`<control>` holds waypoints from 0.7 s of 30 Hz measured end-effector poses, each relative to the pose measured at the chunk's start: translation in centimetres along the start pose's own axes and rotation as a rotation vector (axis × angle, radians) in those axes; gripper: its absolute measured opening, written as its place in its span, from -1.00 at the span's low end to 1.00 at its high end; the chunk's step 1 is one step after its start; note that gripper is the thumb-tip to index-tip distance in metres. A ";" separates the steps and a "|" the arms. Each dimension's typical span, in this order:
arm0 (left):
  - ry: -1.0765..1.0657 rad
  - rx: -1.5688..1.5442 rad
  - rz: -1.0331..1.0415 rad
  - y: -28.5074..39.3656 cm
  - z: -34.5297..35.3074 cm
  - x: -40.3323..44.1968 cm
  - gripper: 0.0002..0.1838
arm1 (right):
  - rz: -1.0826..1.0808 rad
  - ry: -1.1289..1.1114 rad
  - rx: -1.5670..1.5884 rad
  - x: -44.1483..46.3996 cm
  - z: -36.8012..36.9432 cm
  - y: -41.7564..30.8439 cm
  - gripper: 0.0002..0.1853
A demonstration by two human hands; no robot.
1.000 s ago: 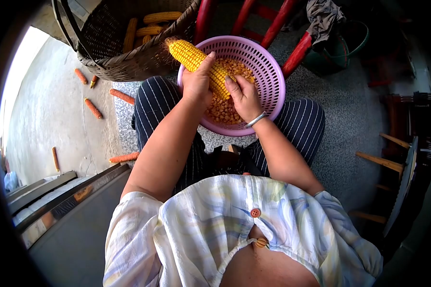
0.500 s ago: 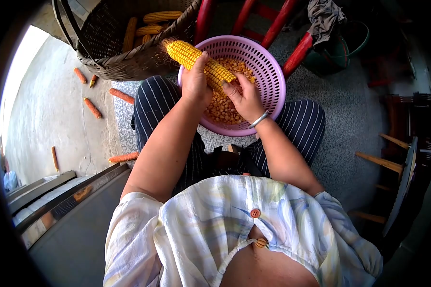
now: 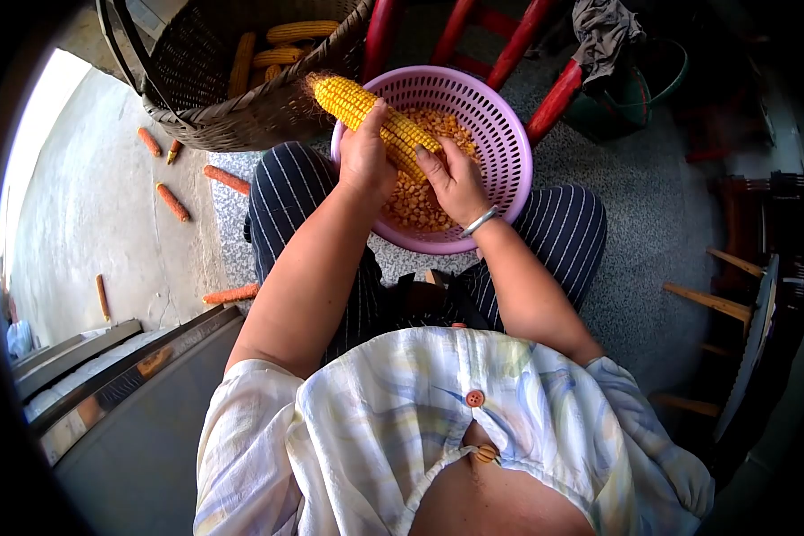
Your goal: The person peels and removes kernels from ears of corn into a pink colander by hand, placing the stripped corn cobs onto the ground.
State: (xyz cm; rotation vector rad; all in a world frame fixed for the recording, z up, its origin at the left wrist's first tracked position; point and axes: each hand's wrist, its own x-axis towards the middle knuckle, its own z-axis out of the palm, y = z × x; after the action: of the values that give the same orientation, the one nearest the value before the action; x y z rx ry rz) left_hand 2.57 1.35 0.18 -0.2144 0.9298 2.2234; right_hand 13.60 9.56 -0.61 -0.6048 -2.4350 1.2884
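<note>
- Left hand [image 3: 366, 161] wraps around the middle of a yellow corn ear [image 3: 402, 136]; right hand [image 3: 458, 183] is closed on the ear's lower end, thumb pressed to its rows, other fingers partly hidden.
- Loose kernels [image 3: 417, 213] lie inside the purple colander [image 3: 502, 156], below the hands. A hard sideways push of the right thumb could flick kernels over the colander's rim.
- Should the left hand loosen, the ear might twist or drop into the colander.
- Shifting the striped trouser legs [image 3: 558, 223], one on each side of the colander, might tilt it and spill its contents.
- Relative to the grip, the ear slants from hand to hand: its silky end juts beyond the left hand, past the colander's far left rim; its lower end sits at the right thumb, above the colander's inside.
- Left of the colander stands a wicker basket [image 3: 241, 129] holding more ears [image 3: 281, 56].
</note>
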 end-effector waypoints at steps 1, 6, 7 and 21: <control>0.031 0.061 0.055 0.0 0.2 -0.2 -0.69 | -0.001 0.001 0.000 0.0 0.2 0.3 -0.46; -0.014 -0.013 -0.021 0.4 0.3 -0.3 -0.70 | -0.029 -0.027 0.301 0.1 0.0 0.1 -0.61; -0.004 -0.023 -0.031 0.5 0.3 -0.3 -0.70 | -0.030 -0.028 0.301 0.1 -0.1 0.2 -0.61; 0.070 0.076 0.029 0.3 0.7 -0.5 -0.70 | -0.065 0.094 -0.041 0.0 0.2 -0.4 -0.57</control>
State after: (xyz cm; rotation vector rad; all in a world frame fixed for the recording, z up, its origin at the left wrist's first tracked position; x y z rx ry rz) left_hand 2.83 1.36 1.07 -0.2468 1.0588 2.2143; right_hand 13.40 9.19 -0.40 -0.5792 -2.3887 1.1610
